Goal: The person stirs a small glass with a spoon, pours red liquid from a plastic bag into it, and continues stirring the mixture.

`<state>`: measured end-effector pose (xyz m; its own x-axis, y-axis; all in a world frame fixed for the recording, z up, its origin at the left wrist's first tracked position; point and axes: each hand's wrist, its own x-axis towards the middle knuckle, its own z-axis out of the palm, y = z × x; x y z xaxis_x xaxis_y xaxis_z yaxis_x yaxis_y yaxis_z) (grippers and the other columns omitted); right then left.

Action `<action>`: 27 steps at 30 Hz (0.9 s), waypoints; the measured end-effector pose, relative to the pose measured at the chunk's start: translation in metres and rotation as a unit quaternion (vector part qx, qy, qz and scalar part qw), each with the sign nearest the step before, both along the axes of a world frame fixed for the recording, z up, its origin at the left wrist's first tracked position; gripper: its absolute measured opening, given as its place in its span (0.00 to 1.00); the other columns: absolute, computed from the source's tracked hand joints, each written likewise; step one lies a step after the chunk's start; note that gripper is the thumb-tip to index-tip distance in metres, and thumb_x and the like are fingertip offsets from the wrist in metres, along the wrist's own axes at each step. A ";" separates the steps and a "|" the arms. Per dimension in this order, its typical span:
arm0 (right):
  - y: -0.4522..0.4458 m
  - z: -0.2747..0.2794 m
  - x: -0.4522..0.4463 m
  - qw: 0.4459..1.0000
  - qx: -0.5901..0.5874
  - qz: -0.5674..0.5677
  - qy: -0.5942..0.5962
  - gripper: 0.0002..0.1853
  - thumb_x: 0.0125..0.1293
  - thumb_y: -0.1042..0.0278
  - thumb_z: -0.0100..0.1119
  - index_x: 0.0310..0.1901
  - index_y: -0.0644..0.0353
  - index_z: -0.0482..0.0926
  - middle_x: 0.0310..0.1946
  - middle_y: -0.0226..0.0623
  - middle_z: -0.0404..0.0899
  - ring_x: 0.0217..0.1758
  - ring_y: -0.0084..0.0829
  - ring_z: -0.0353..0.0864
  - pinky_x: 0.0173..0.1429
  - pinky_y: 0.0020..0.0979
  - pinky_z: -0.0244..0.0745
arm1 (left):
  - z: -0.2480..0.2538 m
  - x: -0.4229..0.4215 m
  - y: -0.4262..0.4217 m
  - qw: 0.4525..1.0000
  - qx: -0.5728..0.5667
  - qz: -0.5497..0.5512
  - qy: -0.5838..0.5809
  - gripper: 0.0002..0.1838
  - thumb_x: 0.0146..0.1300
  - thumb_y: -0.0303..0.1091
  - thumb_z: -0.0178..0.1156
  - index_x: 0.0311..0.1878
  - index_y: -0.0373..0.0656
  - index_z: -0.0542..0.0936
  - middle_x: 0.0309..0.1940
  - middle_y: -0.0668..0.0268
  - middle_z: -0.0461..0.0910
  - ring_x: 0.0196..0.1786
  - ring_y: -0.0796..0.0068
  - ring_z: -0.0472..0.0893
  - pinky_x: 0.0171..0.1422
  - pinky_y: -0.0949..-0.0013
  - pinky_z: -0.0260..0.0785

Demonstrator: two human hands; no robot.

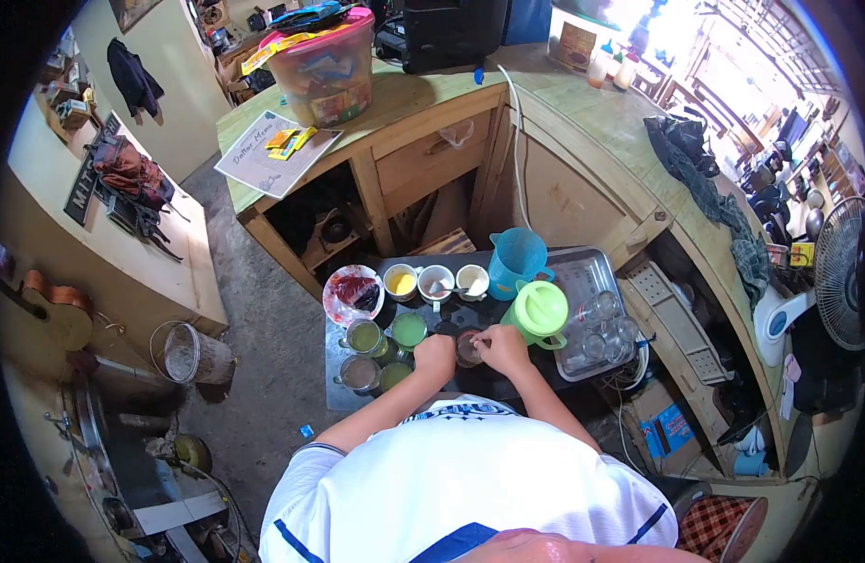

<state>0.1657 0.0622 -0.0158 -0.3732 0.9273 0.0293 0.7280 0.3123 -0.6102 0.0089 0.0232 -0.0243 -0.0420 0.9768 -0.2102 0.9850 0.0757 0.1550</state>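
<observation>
Above the dark table, my left hand [435,357] is closed beside a glass [468,348], and what it grips is too small to make out. My right hand [504,348] is pinched at the right rim of that glass; a thin thing in its fingers cannot be made out. Left of my hands stand several glass mugs, one with green liquid [409,328] and one with greyish liquid [360,373]. Behind them are a plate [329,298] with a dark red bag and three white cups [436,282]. A green lidded pitcher [540,310] is close to my right hand.
A blue pitcher [518,263] stands behind the green one. On the right, a metal tray [575,272] holds upturned glasses [594,345]. The wooden counter [432,94] curves around the table, bearing a pink-rimmed tub [325,80], a menu sheet [264,169] and yellow sachets [287,143].
</observation>
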 end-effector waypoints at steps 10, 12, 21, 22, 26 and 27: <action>-0.002 0.000 -0.004 0.998 0.028 -0.008 0.059 0.07 0.53 0.69 0.64 0.33 0.56 0.87 0.30 0.44 0.83 0.32 0.44 0.82 0.38 0.39 0.76 | -0.003 -0.001 -0.001 1.000 0.030 0.000 -0.009 0.05 0.52 0.29 0.61 0.27 0.45 0.86 0.26 0.58 0.84 0.32 0.62 0.86 0.33 0.63 0.79; 0.000 -0.002 -0.003 0.994 0.056 -0.023 0.093 0.07 0.52 0.69 0.64 0.33 0.55 0.87 0.30 0.44 0.83 0.32 0.44 0.82 0.38 0.39 0.77 | -0.004 -0.001 0.000 1.000 0.025 0.002 -0.007 0.05 0.52 0.29 0.61 0.27 0.45 0.86 0.26 0.58 0.84 0.32 0.62 0.86 0.33 0.63 0.79; -0.001 0.003 0.002 1.000 -0.015 0.014 -0.014 0.07 0.54 0.68 0.61 0.32 0.55 0.87 0.30 0.42 0.83 0.34 0.45 0.82 0.41 0.42 0.77 | -0.003 -0.001 0.001 1.000 0.009 0.004 -0.015 0.05 0.52 0.28 0.61 0.28 0.44 0.86 0.28 0.56 0.84 0.33 0.61 0.86 0.34 0.62 0.79; -0.002 0.010 0.000 0.999 -0.019 0.010 0.046 0.07 0.54 0.68 0.61 0.33 0.54 0.87 0.30 0.42 0.83 0.34 0.45 0.82 0.41 0.41 0.77 | 0.001 -0.001 0.000 1.000 0.006 0.000 -0.019 0.05 0.53 0.28 0.61 0.29 0.44 0.86 0.28 0.56 0.84 0.33 0.61 0.86 0.35 0.62 0.79; -0.002 0.002 0.003 0.999 0.027 0.018 -0.018 0.07 0.55 0.67 0.63 0.34 0.54 0.87 0.29 0.42 0.83 0.32 0.42 0.82 0.38 0.39 0.77 | -0.005 -0.002 0.001 1.000 0.000 0.001 -0.011 0.05 0.54 0.28 0.61 0.29 0.44 0.86 0.28 0.57 0.85 0.33 0.60 0.86 0.35 0.62 0.79; -0.002 0.003 0.002 0.999 0.026 0.017 -0.018 0.07 0.55 0.67 0.63 0.34 0.54 0.87 0.29 0.42 0.83 0.32 0.42 0.82 0.38 0.39 0.77 | -0.003 -0.001 0.000 1.000 -0.001 0.001 -0.012 0.05 0.54 0.28 0.61 0.29 0.44 0.86 0.28 0.57 0.85 0.33 0.60 0.86 0.35 0.62 0.79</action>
